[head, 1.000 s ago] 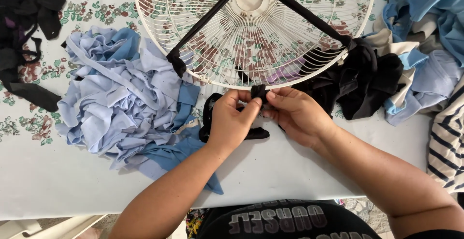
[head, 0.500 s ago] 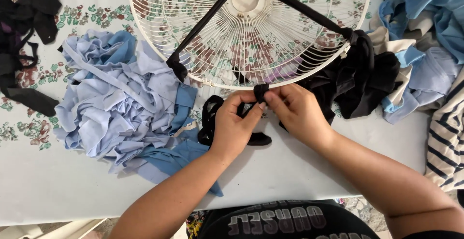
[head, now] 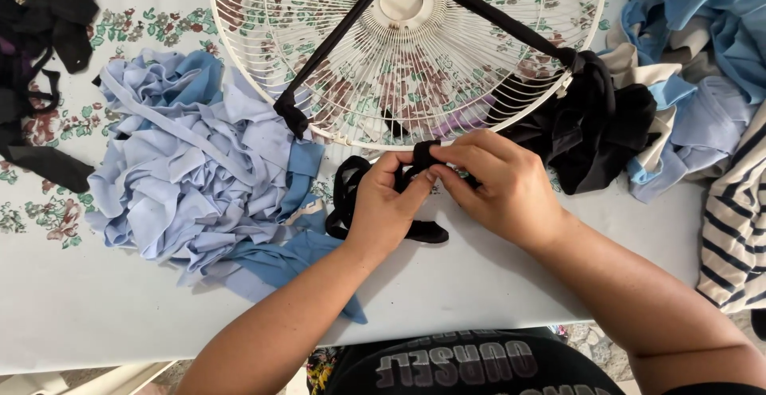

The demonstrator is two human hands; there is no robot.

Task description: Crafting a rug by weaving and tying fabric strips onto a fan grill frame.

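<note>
A person's left hand (head: 387, 203) and right hand (head: 503, 183) meet at the lower rim of a white wire fan guard (head: 407, 52) lying flat on a tabletop (head: 479, 283) covered with a white, flower-printed cloth. Both hands are closed around a black fabric strip (head: 420, 156) — fingertips pinching it from either side just at the guard's edge — while the rest of the strip loops down beside the left wrist and trails across the cloth beneath the hands. Two more black strips are stretched over the guard, running from its top to knots at the left and right of the rim. A heap of light-blue fabric strips (head: 199, 171) lies just left of the hands, a bundle of black cloth (head: 594, 128) sits at the guard's right edge, and mixed blue and cream scraps (head: 702, 100) are piled farther right. More black cloth (head: 36, 60) lies at the far left.
</note>
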